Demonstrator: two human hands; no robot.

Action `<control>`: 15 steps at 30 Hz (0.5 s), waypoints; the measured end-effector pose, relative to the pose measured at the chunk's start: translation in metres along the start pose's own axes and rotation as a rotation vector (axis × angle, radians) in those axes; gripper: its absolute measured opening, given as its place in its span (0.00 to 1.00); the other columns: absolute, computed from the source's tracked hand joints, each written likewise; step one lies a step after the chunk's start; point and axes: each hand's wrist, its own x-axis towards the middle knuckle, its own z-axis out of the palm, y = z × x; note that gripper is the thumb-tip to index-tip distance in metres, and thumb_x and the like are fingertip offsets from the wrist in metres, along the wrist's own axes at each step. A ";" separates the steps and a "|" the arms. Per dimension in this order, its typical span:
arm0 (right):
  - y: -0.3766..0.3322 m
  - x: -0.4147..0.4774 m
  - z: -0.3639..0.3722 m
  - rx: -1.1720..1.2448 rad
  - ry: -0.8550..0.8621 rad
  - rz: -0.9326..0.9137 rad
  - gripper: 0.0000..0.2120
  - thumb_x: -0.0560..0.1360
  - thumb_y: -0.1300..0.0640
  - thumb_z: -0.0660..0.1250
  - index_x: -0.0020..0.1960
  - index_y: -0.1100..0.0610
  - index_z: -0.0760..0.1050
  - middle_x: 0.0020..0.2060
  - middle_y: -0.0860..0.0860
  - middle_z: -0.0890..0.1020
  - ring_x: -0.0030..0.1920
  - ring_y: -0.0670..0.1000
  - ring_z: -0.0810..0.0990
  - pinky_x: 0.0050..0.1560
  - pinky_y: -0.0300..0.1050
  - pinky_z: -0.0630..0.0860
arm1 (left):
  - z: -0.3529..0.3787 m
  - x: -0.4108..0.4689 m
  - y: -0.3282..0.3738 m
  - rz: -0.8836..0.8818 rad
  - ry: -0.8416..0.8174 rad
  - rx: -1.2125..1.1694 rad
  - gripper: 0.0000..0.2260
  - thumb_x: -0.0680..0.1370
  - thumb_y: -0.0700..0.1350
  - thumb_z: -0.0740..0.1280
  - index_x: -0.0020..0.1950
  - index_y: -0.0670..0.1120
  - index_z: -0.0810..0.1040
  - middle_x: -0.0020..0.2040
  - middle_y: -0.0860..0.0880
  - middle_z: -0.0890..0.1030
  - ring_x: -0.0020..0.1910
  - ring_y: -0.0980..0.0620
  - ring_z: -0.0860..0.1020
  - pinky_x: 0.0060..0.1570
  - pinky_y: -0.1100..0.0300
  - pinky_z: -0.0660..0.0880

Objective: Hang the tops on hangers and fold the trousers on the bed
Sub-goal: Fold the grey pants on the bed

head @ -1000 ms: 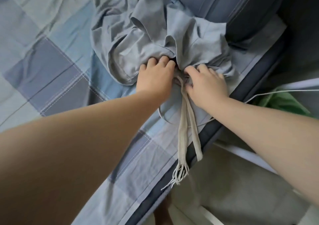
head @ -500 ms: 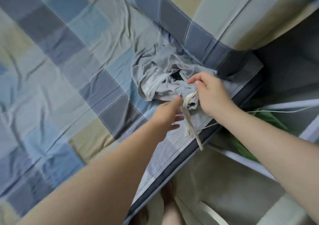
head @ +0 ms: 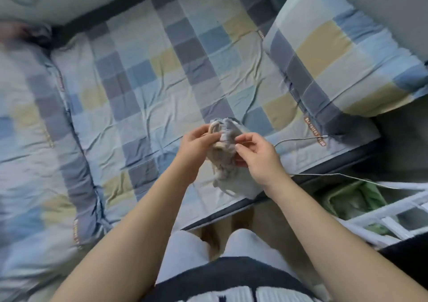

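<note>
The left hand point(head: 199, 145) and the right hand point(head: 258, 157) are both pinching the trousers point(head: 225, 163) between them. They are grey, crumpled into a bunch, with a beige drawstring point(head: 212, 128) looping out at twelve o'clock, and they are hanging over the checked bed point(head: 143, 98) at its near edge.

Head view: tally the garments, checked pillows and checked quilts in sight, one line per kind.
Garments: 1, the grey drawstring trousers, held above the bed by the left hand and the right hand.
Checked pillows: 1, the pillow at the right.
Checked quilts: 1, the quilt at the left, blurred.
Total: 3.
</note>
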 end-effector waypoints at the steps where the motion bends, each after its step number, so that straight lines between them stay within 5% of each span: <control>1: -0.003 -0.008 0.006 -0.023 -0.048 0.019 0.06 0.81 0.65 0.65 0.51 0.55 0.76 0.46 0.54 0.84 0.46 0.48 0.83 0.48 0.42 0.82 | -0.014 -0.014 0.005 0.036 0.020 0.047 0.09 0.75 0.36 0.67 0.46 0.49 0.84 0.37 0.50 0.84 0.34 0.54 0.80 0.35 0.62 0.76; 4: -0.016 -0.020 0.022 -0.124 -0.136 0.011 0.05 0.80 0.66 0.65 0.51 0.57 0.76 0.45 0.58 0.84 0.39 0.48 0.83 0.40 0.41 0.78 | -0.057 -0.049 0.014 0.112 0.066 0.303 0.18 0.76 0.36 0.64 0.40 0.58 0.85 0.36 0.51 0.81 0.30 0.57 0.73 0.31 0.65 0.71; 7: -0.036 -0.017 0.044 -0.289 -0.236 -0.106 0.07 0.79 0.65 0.67 0.54 0.56 0.76 0.50 0.63 0.84 0.46 0.56 0.82 0.51 0.48 0.78 | -0.096 -0.077 0.020 0.169 0.098 0.502 0.26 0.78 0.32 0.61 0.38 0.63 0.83 0.36 0.52 0.79 0.33 0.53 0.71 0.32 0.66 0.69; 9: -0.049 -0.012 0.064 -0.380 -0.347 -0.175 0.11 0.79 0.64 0.67 0.58 0.53 0.76 0.53 0.59 0.83 0.52 0.54 0.82 0.55 0.44 0.77 | -0.122 -0.097 0.027 0.238 0.143 0.619 0.27 0.78 0.33 0.62 0.37 0.66 0.82 0.38 0.58 0.81 0.38 0.54 0.75 0.41 0.62 0.73; 12: -0.062 -0.005 0.105 -0.494 -0.515 -0.268 0.18 0.79 0.63 0.68 0.64 0.47 0.74 0.59 0.51 0.81 0.55 0.41 0.78 0.55 0.28 0.73 | -0.156 -0.127 0.039 0.372 0.140 0.749 0.20 0.71 0.37 0.56 0.40 0.62 0.78 0.42 0.57 0.79 0.43 0.51 0.77 0.46 0.58 0.71; 15: -0.065 0.003 0.152 -0.668 -0.616 -0.305 0.24 0.78 0.57 0.70 0.72 0.44 0.70 0.67 0.50 0.76 0.67 0.46 0.73 0.69 0.43 0.69 | -0.191 -0.153 0.048 0.534 0.174 0.844 0.17 0.67 0.34 0.55 0.38 0.51 0.80 0.41 0.51 0.77 0.44 0.43 0.75 0.47 0.52 0.72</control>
